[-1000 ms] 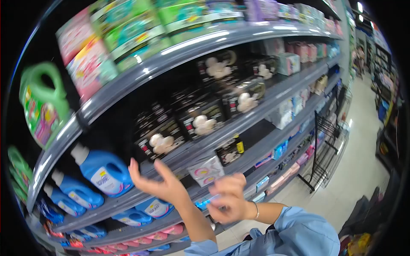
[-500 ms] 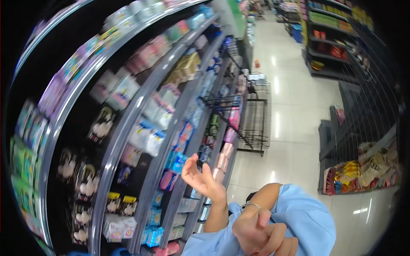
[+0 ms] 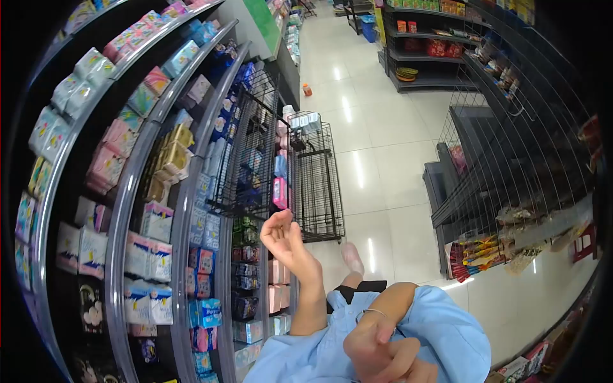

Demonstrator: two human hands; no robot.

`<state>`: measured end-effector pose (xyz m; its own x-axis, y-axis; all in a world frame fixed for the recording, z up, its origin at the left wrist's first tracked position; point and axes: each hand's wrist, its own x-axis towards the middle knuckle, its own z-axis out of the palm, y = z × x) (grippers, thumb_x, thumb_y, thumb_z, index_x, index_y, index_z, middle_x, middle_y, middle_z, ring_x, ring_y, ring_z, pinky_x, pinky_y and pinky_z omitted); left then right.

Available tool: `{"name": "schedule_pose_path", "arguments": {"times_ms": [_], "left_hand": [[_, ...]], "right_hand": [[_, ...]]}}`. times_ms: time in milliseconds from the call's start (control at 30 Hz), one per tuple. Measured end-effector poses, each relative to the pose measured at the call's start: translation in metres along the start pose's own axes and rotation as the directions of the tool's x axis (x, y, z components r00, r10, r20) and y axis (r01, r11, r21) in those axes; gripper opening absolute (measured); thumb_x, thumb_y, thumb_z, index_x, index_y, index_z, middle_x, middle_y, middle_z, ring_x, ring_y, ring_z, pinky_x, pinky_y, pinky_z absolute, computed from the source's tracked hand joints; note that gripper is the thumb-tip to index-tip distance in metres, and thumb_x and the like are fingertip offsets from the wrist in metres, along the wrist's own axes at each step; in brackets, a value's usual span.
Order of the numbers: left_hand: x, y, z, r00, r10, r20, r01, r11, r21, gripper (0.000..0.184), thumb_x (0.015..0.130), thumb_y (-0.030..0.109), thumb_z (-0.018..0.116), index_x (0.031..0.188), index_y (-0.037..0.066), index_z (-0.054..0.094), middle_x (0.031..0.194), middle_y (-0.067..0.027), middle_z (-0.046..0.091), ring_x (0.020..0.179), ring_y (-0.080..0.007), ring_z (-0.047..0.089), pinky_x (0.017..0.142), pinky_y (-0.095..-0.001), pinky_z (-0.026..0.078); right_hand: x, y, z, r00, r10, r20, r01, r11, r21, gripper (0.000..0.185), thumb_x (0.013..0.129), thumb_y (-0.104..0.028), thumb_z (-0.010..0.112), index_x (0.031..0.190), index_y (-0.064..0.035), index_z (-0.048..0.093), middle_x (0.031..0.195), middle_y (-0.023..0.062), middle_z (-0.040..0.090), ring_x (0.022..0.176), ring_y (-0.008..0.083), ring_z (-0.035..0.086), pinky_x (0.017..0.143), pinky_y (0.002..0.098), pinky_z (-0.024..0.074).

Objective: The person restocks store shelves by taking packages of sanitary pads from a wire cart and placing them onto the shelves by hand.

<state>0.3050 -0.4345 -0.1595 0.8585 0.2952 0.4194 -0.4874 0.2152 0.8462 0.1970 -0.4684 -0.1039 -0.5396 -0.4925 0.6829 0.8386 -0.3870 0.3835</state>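
Observation:
My left hand (image 3: 288,246) is raised in front of the lower shelves, palm up, with its fingers bent and apart. It holds nothing and looks close to a pink pack (image 3: 280,193), though I cannot tell whether they touch. My right hand (image 3: 383,352), with a thin bracelet at the wrist, is held before my light blue clothing (image 3: 440,338). Its fingers are loosely curled, slightly blurred, and nothing shows in them. A black wire rack (image 3: 319,185) stands in the aisle beyond my left hand, with white and blue packs (image 3: 305,122) on top.
Shelving (image 3: 115,236) full of soft packs runs along the left. Wire mesh panels (image 3: 536,121) and hanging snack bags (image 3: 482,252) line the right. An orange-capped bottle (image 3: 307,90) stands on the tiled floor (image 3: 396,223). Dark shelves (image 3: 434,80) and a blue bin (image 3: 368,29) lie farther off.
The view has swung, so the shelves and wire rack sit farther left and more upright. A foot now shows below the rack. Both hands keep much the same pose.

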Motion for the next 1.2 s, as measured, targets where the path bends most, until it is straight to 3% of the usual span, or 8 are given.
{"name": "schedule_pose_path", "arguments": {"times_ms": [367,567,733,833,933,1033,1167,1200], "left_hand": [[0.179,-0.244,0.002,0.986,-0.106,-0.132,0.148,0.918,0.367,0.028,0.090,0.001,0.053,0.116,-0.001,0.045,0.109,-0.0115,0.053,0.102,-0.0190,0.052,0.093,-0.0321,0.041],[0.236,-0.356,-0.015,0.997,0.056,-0.049,0.026,0.359,0.933,0.044,0.085,0.014,0.059,0.120,-0.007,0.042,0.125,-0.0222,0.042,0.117,-0.0374,0.039,0.099,-0.0467,0.035],[0.238,-0.378,-0.005,0.979,0.198,-0.046,0.041,0.029,0.999,0.037,0.088,0.018,0.058,0.118,-0.003,0.047,0.127,-0.0193,0.044,0.121,-0.0370,0.041,0.101,-0.0490,0.034],[0.242,-0.384,-0.003,0.956,0.168,-0.240,0.221,0.122,0.968,0.036,0.089,0.018,0.057,0.118,0.000,0.048,0.129,-0.0185,0.043,0.121,-0.0368,0.041,0.101,-0.0494,0.034],[0.250,-0.387,-0.003,0.888,0.114,-0.446,0.408,0.254,0.877,0.032,0.090,0.017,0.055,0.116,-0.002,0.051,0.126,-0.0194,0.046,0.118,-0.0370,0.042,0.097,-0.0471,0.036],[0.259,-0.395,-0.006,0.842,0.173,-0.511,0.441,0.324,0.837,0.032,0.090,0.018,0.054,0.114,-0.004,0.052,0.125,-0.0215,0.045,0.116,-0.0365,0.042,0.097,-0.0450,0.035],[0.291,-0.414,0.018,0.737,0.283,-0.614,0.620,0.079,0.781,0.031,0.091,0.018,0.054,0.114,-0.003,0.053,0.125,-0.0188,0.048,0.115,-0.0356,0.046,0.099,-0.0483,0.035],[0.297,-0.426,0.022,0.709,0.352,-0.611,0.688,-0.158,0.708,0.031,0.092,0.022,0.053,0.113,-0.001,0.054,0.124,-0.0166,0.050,0.116,-0.0341,0.047,0.100,-0.0524,0.032]], "right_hand": [[-0.088,0.208,-0.053,0.984,0.026,0.178,-0.024,1.000,-0.012,0.030,0.074,-0.006,0.067,0.094,-0.0209,0.051,0.078,-0.0034,0.051,0.073,0.0168,0.047,0.088,0.0394,0.0297],[-0.157,0.295,-0.102,0.902,0.293,0.318,-0.242,0.952,-0.190,0.030,0.075,-0.006,0.067,0.095,-0.0215,0.051,0.074,-0.0048,0.050,0.070,0.0161,0.046,0.087,0.0388,0.0300],[-0.209,0.353,-0.186,0.257,0.871,0.419,-0.269,0.480,-0.835,0.038,0.072,-0.006,0.074,0.101,-0.0169,0.053,0.078,-0.0011,0.057,0.076,0.0218,0.053,0.086,0.0388,0.0270],[-0.255,0.391,-0.241,-0.112,0.952,0.285,-0.116,0.273,-0.955,0.042,0.072,-0.012,0.075,0.109,-0.0141,0.056,0.098,0.0056,0.060,0.094,0.0289,0.053,0.091,0.0441,0.0252],[-0.302,0.434,-0.277,-0.462,0.851,0.249,0.167,0.359,-0.918,0.039,0.075,-0.021,0.072,0.110,-0.0094,0.060,0.125,0.0113,0.052,0.116,0.0324,0.044,0.099,0.0563,0.0214],[-0.361,0.481,-0.335,-0.893,0.440,0.097,0.200,0.580,-0.790,0.047,0.074,-0.030,0.071,0.116,-0.0110,0.061,0.139,0.0118,0.039,0.126,0.0332,0.034,0.107,0.0634,0.0077],[-0.490,0.556,-0.386,-0.955,0.232,0.185,0.014,0.659,-0.752,0.047,0.071,-0.033,0.071,0.113,-0.0125,0.065,0.121,0.0098,0.055,0.122,0.0285,0.044,0.108,0.0658,-0.0005],[-0.525,0.576,-0.396,-0.975,0.187,0.123,0.048,0.712,-0.701,0.045,0.071,-0.033,0.071,0.111,-0.0130,0.066,0.118,0.0094,0.056,0.120,0.0274,0.045,0.109,0.0655,0.0001]]}}
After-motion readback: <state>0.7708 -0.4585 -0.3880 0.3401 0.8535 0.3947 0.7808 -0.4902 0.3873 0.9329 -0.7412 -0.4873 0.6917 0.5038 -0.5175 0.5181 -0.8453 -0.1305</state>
